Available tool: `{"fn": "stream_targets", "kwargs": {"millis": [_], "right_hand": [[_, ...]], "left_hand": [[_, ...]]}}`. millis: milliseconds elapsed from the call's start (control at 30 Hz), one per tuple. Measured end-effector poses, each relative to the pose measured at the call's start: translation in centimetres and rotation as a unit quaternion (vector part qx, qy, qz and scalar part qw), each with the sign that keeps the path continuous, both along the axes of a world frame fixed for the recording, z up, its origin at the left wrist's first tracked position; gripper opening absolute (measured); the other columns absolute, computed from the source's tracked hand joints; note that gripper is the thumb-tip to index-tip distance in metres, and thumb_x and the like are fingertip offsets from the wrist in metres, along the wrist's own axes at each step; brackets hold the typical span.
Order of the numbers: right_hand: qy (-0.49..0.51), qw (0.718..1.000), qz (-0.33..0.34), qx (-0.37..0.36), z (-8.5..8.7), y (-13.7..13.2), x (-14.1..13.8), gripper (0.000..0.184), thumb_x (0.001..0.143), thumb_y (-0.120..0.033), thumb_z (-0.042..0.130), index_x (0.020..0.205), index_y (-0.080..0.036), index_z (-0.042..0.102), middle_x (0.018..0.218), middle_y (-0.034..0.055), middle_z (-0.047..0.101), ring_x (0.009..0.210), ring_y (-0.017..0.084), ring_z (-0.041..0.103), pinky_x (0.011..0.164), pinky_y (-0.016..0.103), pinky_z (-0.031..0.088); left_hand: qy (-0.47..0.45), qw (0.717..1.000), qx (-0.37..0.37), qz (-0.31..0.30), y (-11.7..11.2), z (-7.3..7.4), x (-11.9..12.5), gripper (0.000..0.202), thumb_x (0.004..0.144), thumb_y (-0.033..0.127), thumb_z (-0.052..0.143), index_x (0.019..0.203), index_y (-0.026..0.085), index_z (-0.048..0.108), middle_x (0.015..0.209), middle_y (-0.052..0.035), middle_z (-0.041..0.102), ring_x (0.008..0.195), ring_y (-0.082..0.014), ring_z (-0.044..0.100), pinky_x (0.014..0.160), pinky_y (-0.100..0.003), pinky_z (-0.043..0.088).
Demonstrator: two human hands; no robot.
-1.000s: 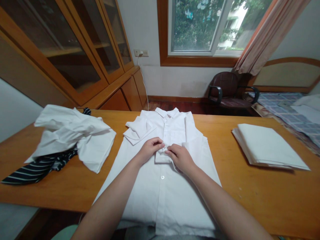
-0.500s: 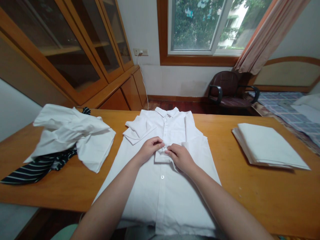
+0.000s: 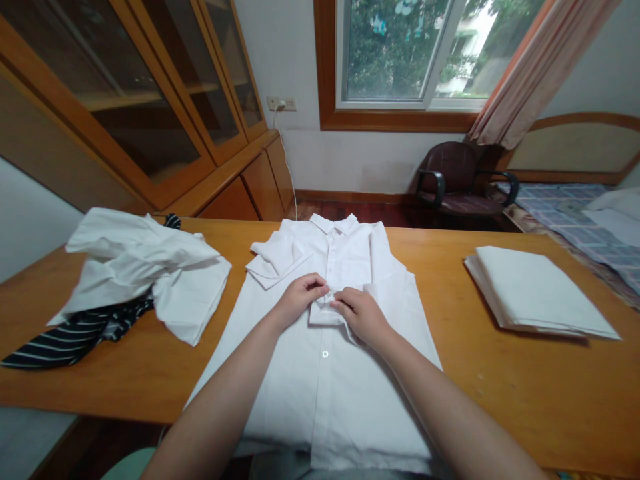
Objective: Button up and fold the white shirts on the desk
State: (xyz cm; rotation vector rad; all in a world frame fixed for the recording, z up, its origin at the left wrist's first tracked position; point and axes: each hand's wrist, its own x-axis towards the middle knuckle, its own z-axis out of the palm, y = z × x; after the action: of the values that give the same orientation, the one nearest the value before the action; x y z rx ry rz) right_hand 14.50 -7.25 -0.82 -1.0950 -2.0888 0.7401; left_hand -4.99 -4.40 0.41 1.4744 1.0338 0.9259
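A white button-up shirt (image 3: 320, 393) lies flat, front up, on the wooden table (image 3: 475, 373), collar toward the window. Its sleeves are folded in over the chest. My left hand (image 3: 299, 297) and my right hand (image 3: 361, 313) meet at the shirt's button placket, about mid-chest. Both hands have their fingers curled and pinch the cloth edges there. One white button shows just below my hands.
A crumpled heap of white garments (image 3: 150, 267) lies at the left, over a dark striped tie (image 3: 75, 337). A folded white stack (image 3: 535, 293) sits at the right. Beyond the table are a wooden cabinet (image 3: 165, 113), a dark armchair (image 3: 460, 183) and a bed (image 3: 595, 220).
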Motion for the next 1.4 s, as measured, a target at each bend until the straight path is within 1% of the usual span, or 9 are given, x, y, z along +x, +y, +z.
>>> {"fn": "stream_targets", "kwargs": {"millis": [200, 467, 733, 1067, 1400], "right_hand": [[0.003, 1.000, 0.003, -0.002, -0.04, 0.02, 0.03, 0.019, 0.099, -0.031, 0.054, 0.090, -0.020, 0.066, 0.079, 0.0014, 0.061, 0.075, 0.016, 0.056, 0.071, 0.026, 0.039], [0.005, 1.000, 0.002, 0.002, -0.01, -0.02, 0.00, 0.016, 0.098, -0.028, 0.056, 0.088, -0.020, 0.065, 0.078, 0.0012, 0.061, 0.075, 0.016, 0.056, 0.070, 0.026, 0.038], [0.004, 1.000, 0.007, 0.005, -0.13, 0.05, 0.00, 0.018, 0.098, -0.029, 0.054, 0.088, -0.020, 0.065, 0.078, 0.0010, 0.060, 0.075, 0.016, 0.056, 0.070, 0.026, 0.039], [-0.001, 1.000, 0.012, 0.002, -0.05, 0.04, 0.08, 0.018, 0.099, -0.029, 0.054, 0.088, -0.020, 0.065, 0.078, 0.0009, 0.060, 0.075, 0.015, 0.056, 0.071, 0.026, 0.038], [-0.001, 1.000, 0.013, 0.001, -0.09, 0.04, 0.09, 0.022, 0.100, -0.033, 0.052, 0.089, -0.020, 0.065, 0.079, 0.0017, 0.061, 0.076, 0.016, 0.056, 0.071, 0.027, 0.039]], "left_hand": [[-0.003, 1.000, 0.000, 0.000, 0.02, -0.10, -0.03, 0.018, 0.080, 0.033, 0.068, 0.079, 0.016, 0.064, 0.076, 0.0007, 0.059, 0.075, -0.0148, 0.052, 0.071, -0.026, 0.041], [-0.006, 1.000, -0.001, -0.002, -0.03, 0.04, 0.00, 0.016, 0.080, 0.032, 0.068, 0.079, 0.016, 0.064, 0.075, 0.0012, 0.058, 0.075, -0.0146, 0.052, 0.071, -0.026, 0.040], [0.001, 1.000, -0.006, 0.004, -0.15, 0.34, 0.18, 0.018, 0.079, 0.033, 0.068, 0.077, 0.016, 0.063, 0.074, 0.0014, 0.057, 0.073, -0.0144, 0.051, 0.071, -0.026, 0.040], [0.007, 1.000, -0.004, 0.004, -0.13, 0.33, 0.16, 0.020, 0.078, 0.035, 0.069, 0.077, 0.016, 0.063, 0.075, 0.0006, 0.059, 0.074, -0.0150, 0.052, 0.071, -0.026, 0.041], [0.012, 1.000, -0.004, 0.006, -0.16, 0.43, 0.20, 0.021, 0.078, 0.036, 0.070, 0.077, 0.016, 0.064, 0.075, 0.0005, 0.059, 0.074, -0.0154, 0.052, 0.071, -0.027, 0.041]]}}
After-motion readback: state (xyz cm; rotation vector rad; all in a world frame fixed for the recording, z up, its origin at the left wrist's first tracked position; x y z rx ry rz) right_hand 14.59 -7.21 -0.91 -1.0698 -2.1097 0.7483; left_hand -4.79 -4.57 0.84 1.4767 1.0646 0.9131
